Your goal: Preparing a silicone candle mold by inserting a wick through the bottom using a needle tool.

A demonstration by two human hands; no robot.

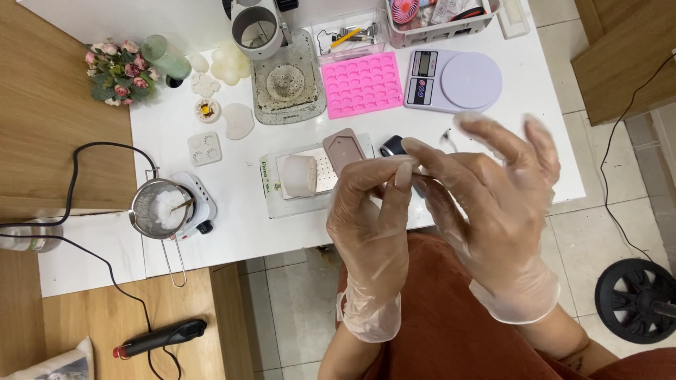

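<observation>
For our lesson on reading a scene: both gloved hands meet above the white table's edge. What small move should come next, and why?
Probably finish seating the left glove: the right hand pinches at the left hand's fingertips, where the thin clear glove looks loose. The pale cup-shaped piece on its tray lies untouched below.

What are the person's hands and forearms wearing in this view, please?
Both the left hand and the right hand wear thin, clear disposable gloves, loose and wrinkled, whose cuffs bunch up at the wrists. Beyond the cuffs the forearms are bare, with no sleeves, watch or bracelet showing. No markings show on the gloves.
</observation>
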